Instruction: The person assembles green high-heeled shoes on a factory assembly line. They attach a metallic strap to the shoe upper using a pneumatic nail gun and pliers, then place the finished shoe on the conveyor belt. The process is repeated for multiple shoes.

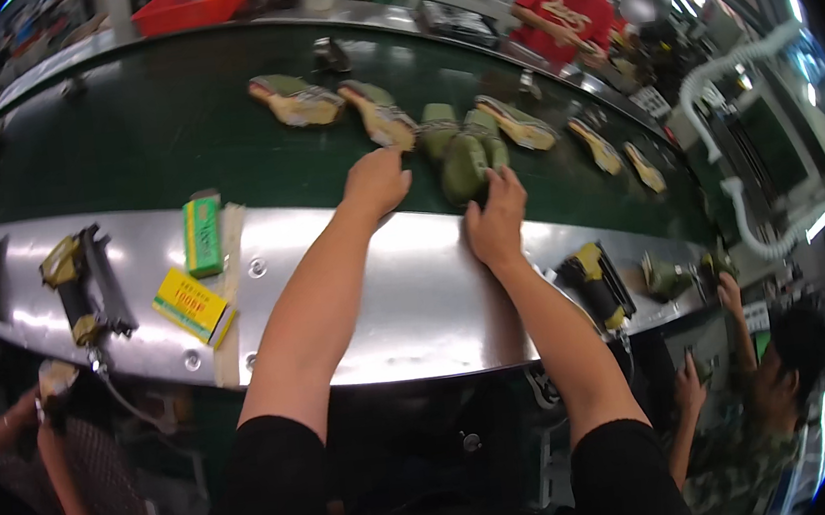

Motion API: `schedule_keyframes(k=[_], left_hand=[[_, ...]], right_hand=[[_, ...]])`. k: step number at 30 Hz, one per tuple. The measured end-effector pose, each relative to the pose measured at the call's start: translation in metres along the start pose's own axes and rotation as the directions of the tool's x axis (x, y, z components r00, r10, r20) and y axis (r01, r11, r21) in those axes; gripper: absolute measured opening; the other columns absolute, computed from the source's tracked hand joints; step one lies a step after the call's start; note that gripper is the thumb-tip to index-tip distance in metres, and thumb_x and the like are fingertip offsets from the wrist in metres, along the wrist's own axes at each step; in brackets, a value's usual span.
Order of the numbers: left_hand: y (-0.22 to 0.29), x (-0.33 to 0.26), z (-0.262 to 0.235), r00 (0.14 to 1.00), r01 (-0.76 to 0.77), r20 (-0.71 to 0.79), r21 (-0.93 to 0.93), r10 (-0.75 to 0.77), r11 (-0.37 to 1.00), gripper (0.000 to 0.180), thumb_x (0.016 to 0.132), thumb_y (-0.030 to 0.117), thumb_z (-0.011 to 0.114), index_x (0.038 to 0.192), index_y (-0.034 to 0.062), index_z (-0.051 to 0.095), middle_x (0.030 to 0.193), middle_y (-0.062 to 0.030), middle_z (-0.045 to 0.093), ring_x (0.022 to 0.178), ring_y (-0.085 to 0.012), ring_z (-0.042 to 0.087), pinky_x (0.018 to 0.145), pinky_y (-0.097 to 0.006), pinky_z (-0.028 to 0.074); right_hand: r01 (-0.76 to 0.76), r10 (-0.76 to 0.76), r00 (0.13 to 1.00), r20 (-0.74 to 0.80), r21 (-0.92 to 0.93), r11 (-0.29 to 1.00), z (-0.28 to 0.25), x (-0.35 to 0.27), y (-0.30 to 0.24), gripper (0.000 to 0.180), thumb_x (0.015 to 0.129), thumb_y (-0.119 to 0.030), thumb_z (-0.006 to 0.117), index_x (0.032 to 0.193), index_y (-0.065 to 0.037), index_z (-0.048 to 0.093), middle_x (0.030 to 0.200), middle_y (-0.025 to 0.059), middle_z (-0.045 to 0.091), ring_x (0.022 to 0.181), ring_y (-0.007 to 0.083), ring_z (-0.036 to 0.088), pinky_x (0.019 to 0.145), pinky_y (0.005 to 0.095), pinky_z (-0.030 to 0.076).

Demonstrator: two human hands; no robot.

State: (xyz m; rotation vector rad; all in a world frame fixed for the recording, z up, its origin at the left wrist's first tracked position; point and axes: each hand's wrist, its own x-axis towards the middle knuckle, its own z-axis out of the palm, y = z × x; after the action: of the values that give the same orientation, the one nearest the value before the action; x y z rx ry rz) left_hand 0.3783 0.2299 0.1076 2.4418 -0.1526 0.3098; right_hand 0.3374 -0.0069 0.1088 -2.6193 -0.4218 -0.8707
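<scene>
My left hand (378, 183) is closed at the belt's near edge, fingers curled and partly hidden. It meets the near end of a green shoe upper with a tan sole (381, 116) lying on its side; whether it grips that shoe is hard to see. My right hand (499, 216) has its fingers and thumb around the toe end of a rounded green shoe (464, 169). Close against that one, a second green shoe (438, 126) points away. Other green uppers with tan undersides lie on both sides, one shoe (296, 101) to the left and one (517, 123) to the right.
A dark green belt (168, 132) runs behind a metal ledge (408, 308). Staple guns lie on the ledge, one left (73, 283), one right (596, 283). Nearby are a green box (202, 236) and yellow box (193, 306). People work across the belt and on both sides.
</scene>
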Motion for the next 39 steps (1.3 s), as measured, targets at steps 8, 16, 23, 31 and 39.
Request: schedule_keyframes(k=[8, 16, 23, 31, 39], left_hand=[[0.049, -0.031, 0.012, 0.985, -0.141, 0.119, 0.127, 0.126, 0.982, 0.044, 0.097, 0.028, 0.066, 0.134, 0.0045, 0.062, 0.124, -0.0175, 0.068, 0.117, -0.0370, 0.066, 0.099, -0.049, 0.053], [0.049, -0.027, 0.011, 0.989, -0.115, 0.113, 0.138, 0.100, 0.984, 0.047, 0.098, 0.030, 0.065, 0.138, 0.0049, 0.061, 0.127, -0.0170, 0.068, 0.119, -0.0374, 0.065, 0.102, -0.049, 0.052], [0.057, -0.025, 0.010, 0.989, -0.087, 0.127, 0.112, 0.072, 0.990, 0.047, 0.095, 0.030, 0.068, 0.136, 0.0054, 0.065, 0.129, -0.0166, 0.069, 0.120, -0.0376, 0.064, 0.103, -0.047, 0.051], [0.058, -0.025, 0.012, 0.989, -0.069, 0.138, 0.137, 0.050, 0.988, 0.045, 0.095, 0.029, 0.068, 0.133, 0.0049, 0.067, 0.130, -0.0159, 0.069, 0.120, -0.0368, 0.065, 0.103, -0.046, 0.051], [0.061, -0.020, 0.019, 0.994, -0.060, 0.100, 0.122, 0.048, 0.991, 0.043, 0.094, 0.027, 0.070, 0.130, 0.0037, 0.068, 0.126, -0.0175, 0.071, 0.117, -0.0375, 0.066, 0.101, -0.045, 0.051]], right_hand=[[-0.024, 0.025, 0.999, -0.021, 0.060, 0.998, -0.003, 0.001, -0.003, 0.064, 0.084, -0.012, 0.076, 0.142, -0.002, 0.051, 0.152, 0.0226, 0.043, 0.141, 0.0420, 0.041, 0.114, 0.0532, 0.038], [0.010, -0.007, 1.000, -0.021, 0.171, 0.985, -0.002, 0.006, 0.002, 0.062, 0.086, -0.012, 0.076, 0.141, 0.000, 0.052, 0.151, 0.0222, 0.045, 0.139, 0.0424, 0.044, 0.116, 0.0512, 0.038], [-0.080, 0.085, 0.990, -0.109, 0.049, 0.996, 0.019, 0.096, 0.113, 0.063, 0.090, -0.020, 0.074, 0.144, 0.001, 0.051, 0.152, 0.0218, 0.050, 0.143, 0.0391, 0.044, 0.116, 0.0525, 0.040], [-0.359, 0.409, 0.893, 0.188, -0.249, 0.899, 0.036, 0.161, 0.200, 0.072, 0.095, -0.020, 0.065, 0.160, -0.009, 0.035, 0.169, 0.0124, 0.032, 0.158, 0.0351, 0.024, 0.122, 0.0653, 0.030], [-0.518, 0.544, 0.746, 0.384, -0.178, 0.837, 0.056, 0.146, 0.162, 0.079, 0.094, -0.020, 0.065, 0.164, -0.011, 0.029, 0.173, 0.0150, 0.022, 0.161, 0.0352, 0.016, 0.121, 0.0701, 0.029]])
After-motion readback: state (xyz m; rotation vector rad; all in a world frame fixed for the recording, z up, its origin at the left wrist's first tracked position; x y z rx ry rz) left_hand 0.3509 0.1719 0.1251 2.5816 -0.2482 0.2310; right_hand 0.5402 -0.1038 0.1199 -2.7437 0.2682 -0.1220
